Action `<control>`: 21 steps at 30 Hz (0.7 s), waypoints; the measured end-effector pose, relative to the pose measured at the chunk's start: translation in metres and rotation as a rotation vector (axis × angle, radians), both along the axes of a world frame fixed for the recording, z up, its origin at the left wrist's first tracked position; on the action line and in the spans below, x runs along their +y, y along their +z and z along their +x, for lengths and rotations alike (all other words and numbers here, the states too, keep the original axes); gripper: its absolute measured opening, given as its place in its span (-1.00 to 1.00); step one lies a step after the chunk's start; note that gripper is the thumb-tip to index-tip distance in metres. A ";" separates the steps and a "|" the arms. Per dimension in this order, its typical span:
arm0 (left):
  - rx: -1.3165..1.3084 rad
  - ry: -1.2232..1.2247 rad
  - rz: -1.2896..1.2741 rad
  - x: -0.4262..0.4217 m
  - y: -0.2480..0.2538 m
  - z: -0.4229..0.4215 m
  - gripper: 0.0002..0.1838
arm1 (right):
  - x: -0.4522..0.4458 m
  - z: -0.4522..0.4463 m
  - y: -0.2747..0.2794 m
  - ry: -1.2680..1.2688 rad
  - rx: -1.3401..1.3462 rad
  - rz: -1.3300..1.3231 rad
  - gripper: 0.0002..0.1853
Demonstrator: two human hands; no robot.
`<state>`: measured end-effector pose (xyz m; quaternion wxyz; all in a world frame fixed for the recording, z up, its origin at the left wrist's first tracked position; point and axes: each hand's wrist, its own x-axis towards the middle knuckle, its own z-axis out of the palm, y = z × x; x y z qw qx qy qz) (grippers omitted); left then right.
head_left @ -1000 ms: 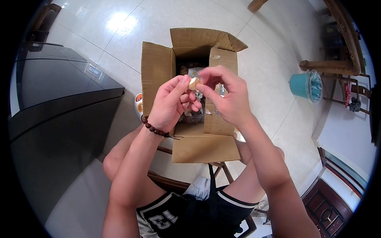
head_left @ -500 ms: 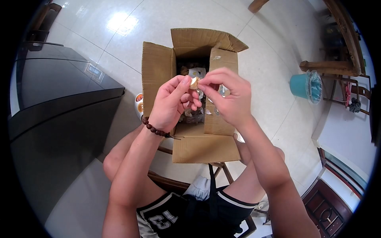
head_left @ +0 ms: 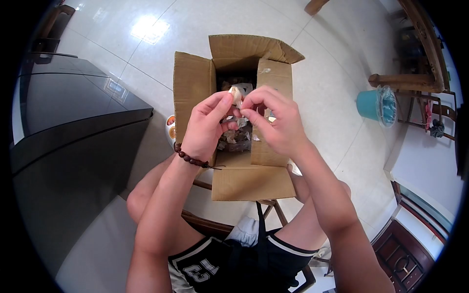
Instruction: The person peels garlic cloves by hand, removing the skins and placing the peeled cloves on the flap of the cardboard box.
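Note:
My left hand (head_left: 207, 122) pinches a small whitish garlic clove (head_left: 235, 95) between thumb and forefinger, above the open cardboard box. My right hand (head_left: 276, 116) is closed just to the right of the clove, thumb and forefinger pressed together. A thin pale bit of garlic skin (head_left: 240, 104) seems to run from the clove to those fingertips, though it is very small. Below both hands, the cardboard box (head_left: 234, 183) has its flaps folded outward. Inside lie crumpled paper scraps and plastic (head_left: 237, 145), partly hidden by my hands.
A dark glossy cabinet (head_left: 83, 112) stands at the left. Behind the box's left flap is a white object with orange marks (head_left: 170, 131). On the right, a teal bin (head_left: 369, 105) with a clear liner stands near wooden furniture (head_left: 405, 82). My legs flank the box.
My right hand has drawn slightly down and left, its fingertips now lower beside the clove. The clove has tilted more upright in my left fingers and shows more white.

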<state>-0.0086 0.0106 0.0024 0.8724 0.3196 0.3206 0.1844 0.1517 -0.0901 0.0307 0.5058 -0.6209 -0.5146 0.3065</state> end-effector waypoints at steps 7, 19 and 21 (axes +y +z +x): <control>-0.007 0.082 -0.012 0.011 -0.006 -0.005 -0.73 | -0.002 0.002 -0.010 0.162 0.006 -0.177 -0.92; 0.106 0.126 0.377 0.002 0.004 0.001 -0.70 | 0.001 0.000 -0.010 -0.164 0.205 -0.284 -0.85; 0.124 0.134 0.397 0.000 0.005 0.002 -0.71 | 0.004 0.000 -0.007 -0.209 0.388 -0.212 -0.82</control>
